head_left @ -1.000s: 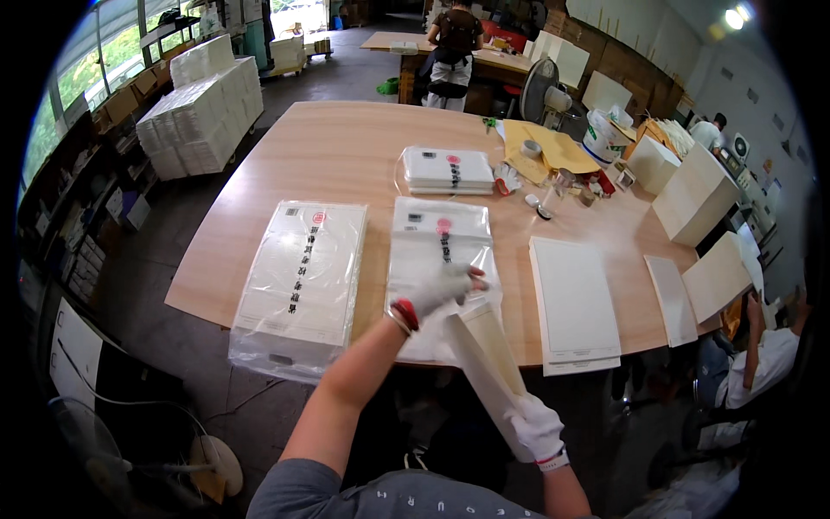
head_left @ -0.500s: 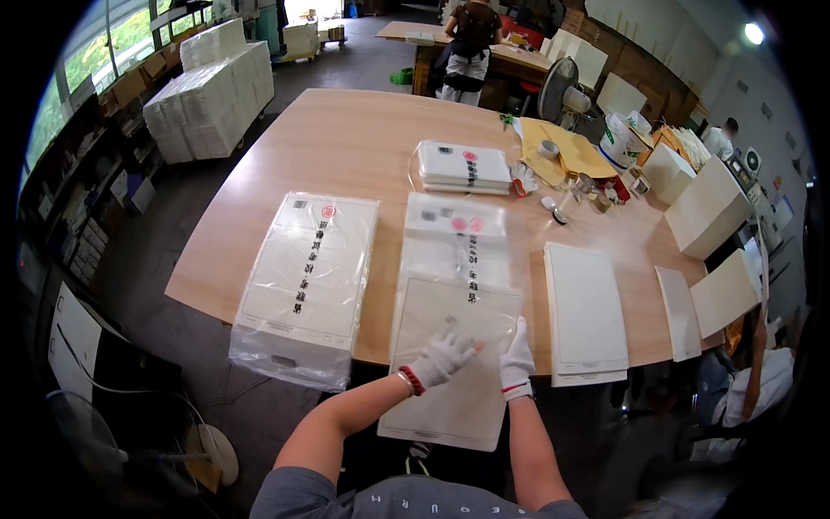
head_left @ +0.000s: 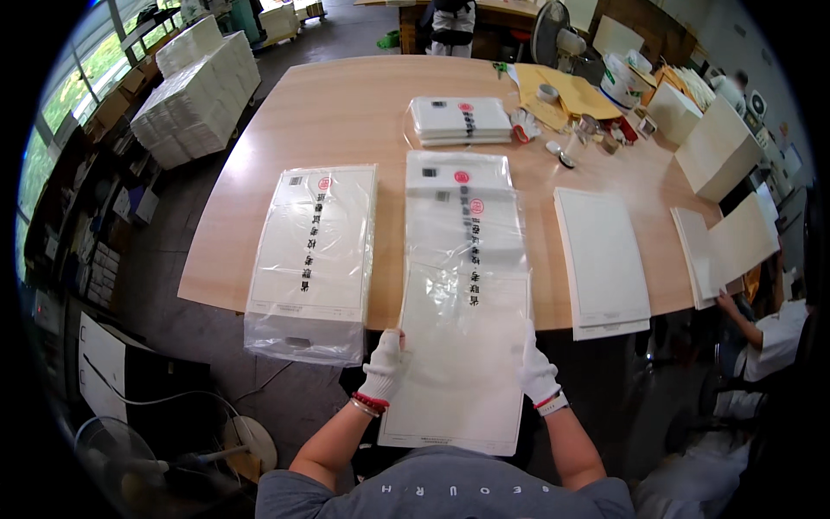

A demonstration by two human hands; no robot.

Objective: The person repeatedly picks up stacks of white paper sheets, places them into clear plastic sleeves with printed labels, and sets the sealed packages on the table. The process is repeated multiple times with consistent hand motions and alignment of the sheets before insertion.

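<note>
A clear plastic bag with printed marks holds a stack of white paper, whose near end hangs past the table's front edge towards me. My left hand, in a white glove, grips its left side. My right hand, gloved too, is closed at the right side, its fingertips partly hidden. Beneath the far part of this bag lies another printed plastic bag. To the left is a bagged paper stack, its plastic end reaching over the edge. A bare stack of white paper lies right of my hands.
Folded printed bags are piled farther back on the wooden table. Yellow paper, a tape roll and small items clutter the back right. A person's arm touches papers at the right edge. A fan stands behind.
My left hand has moved from the middle of the paper to its left edge. The bag now lies flatter, and my view has shifted. The person at right now reaches to the papers.
</note>
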